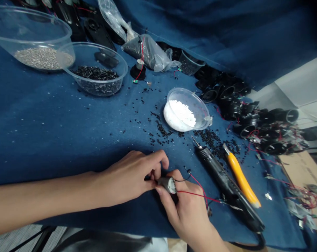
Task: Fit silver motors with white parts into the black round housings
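Both hands meet near the front edge of the blue cloth-covered table (43, 119). My left hand (129, 176) pinches a small grey motor (167, 183) with a white end cap. My right hand (187, 206) grips the same motor from below, its fingers curled round it. Red and black wires (197, 187) run from the motor to the right. A black electric screwdriver (226, 185) lies just right of my right hand, with a yellow utility knife (242, 180) beside it.
A small bowl of white pellets (186, 110) stands behind the hands amid scattered black bits (161, 129). Two clear bowls sit at the back left: one with grey parts (37, 52), one with black pins (95, 75). Black housings with wires (253, 115) pile up at right. Plastic bags (148, 52) lie behind.
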A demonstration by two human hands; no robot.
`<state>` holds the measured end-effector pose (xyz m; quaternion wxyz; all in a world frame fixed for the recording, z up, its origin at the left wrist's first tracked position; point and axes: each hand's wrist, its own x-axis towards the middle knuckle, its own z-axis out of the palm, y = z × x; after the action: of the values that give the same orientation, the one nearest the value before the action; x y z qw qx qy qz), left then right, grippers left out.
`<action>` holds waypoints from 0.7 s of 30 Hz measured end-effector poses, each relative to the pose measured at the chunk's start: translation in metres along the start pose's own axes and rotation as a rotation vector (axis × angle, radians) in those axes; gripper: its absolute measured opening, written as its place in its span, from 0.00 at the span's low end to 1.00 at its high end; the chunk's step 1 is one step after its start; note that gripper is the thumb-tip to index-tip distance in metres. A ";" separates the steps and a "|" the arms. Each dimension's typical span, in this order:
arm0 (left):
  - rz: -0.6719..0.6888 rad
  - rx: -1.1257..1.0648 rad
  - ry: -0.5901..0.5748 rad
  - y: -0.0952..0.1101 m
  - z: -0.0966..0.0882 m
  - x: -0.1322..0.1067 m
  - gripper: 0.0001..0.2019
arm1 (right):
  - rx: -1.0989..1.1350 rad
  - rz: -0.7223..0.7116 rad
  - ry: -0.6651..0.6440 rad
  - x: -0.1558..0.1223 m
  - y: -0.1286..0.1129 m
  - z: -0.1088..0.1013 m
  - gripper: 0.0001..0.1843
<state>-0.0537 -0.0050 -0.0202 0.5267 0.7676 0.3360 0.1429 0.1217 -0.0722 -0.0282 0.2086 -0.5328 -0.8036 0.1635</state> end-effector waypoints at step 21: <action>-0.035 -0.028 0.025 0.000 0.002 0.003 0.11 | -0.067 -0.023 -0.013 0.002 -0.001 -0.002 0.16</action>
<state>-0.0507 -0.0044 -0.0210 0.5357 0.7523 0.3538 0.1478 0.1213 -0.0710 -0.0255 0.1875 -0.5291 -0.8161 0.1375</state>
